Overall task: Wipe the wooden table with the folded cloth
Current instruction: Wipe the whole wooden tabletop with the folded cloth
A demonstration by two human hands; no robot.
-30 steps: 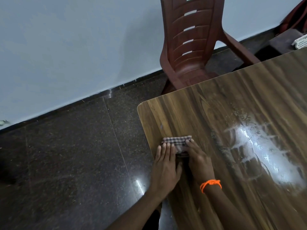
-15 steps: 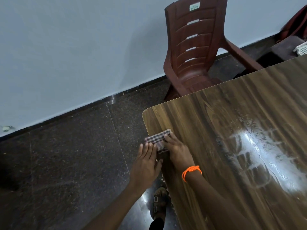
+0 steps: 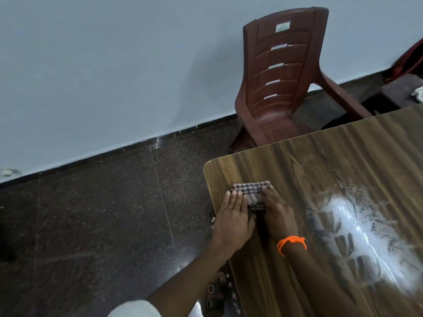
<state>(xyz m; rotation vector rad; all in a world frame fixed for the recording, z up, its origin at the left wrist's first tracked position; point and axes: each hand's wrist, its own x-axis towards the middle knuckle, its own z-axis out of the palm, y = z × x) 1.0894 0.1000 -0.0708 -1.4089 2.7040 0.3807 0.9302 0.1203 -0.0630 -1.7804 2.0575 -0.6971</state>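
Both hands pressing folded checked cloth (image 3: 250, 194) near counter (image 3: 343, 170) corner.
Left hand (image 3: 233, 219) and right hand (image 3: 278, 212) lying flat-fingered on cloth's near edge; long axis running crosswise, white residue (image 3: 366, 227) waiting rightward.

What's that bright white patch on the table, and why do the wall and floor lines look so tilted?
Head view: the white patch is glare on the wooden table, streaked by smears; the tilt comes from the wide-angle head camera; both hands and the cloth stay fairly sharp.
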